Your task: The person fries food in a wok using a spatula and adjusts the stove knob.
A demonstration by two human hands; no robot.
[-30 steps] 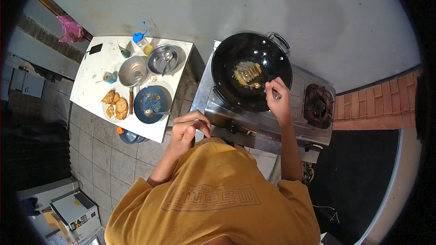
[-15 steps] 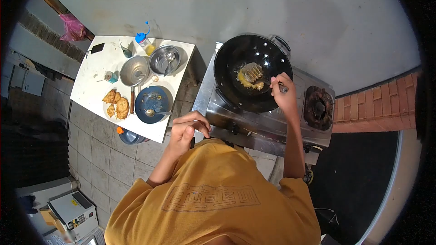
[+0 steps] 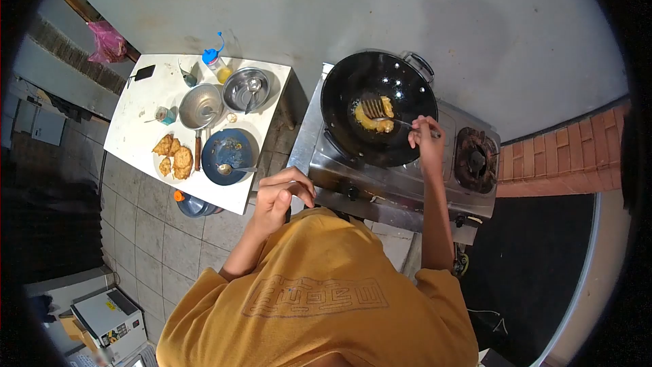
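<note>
In the head view, my right hand (image 3: 426,139) is closed round the handle of a slotted spatula (image 3: 373,109). Its slotted head lies over a yellow-brown piece of frying food (image 3: 377,124) in the black wok (image 3: 346,81). The food looks curved around the spatula's near side. My left hand (image 3: 280,198) hovers in front of my body, between the table and the stove. Its fingers are loosely bent with the thumb apart, and nothing shows in it.
The wok stands on a steel gas stove (image 3: 401,187) with a second burner (image 3: 475,160) at right. On the white table (image 3: 139,112) at left are a plate of fried pieces (image 3: 182,161), a blue plate (image 3: 234,153), a steel bowl (image 3: 238,85), a saucepan (image 3: 198,105) and a bottle (image 3: 216,64).
The spatula has turned and shifted slightly up in the wok, showing more of the food. My right hand has moved a little down with changed grip. My left hand stays put.
</note>
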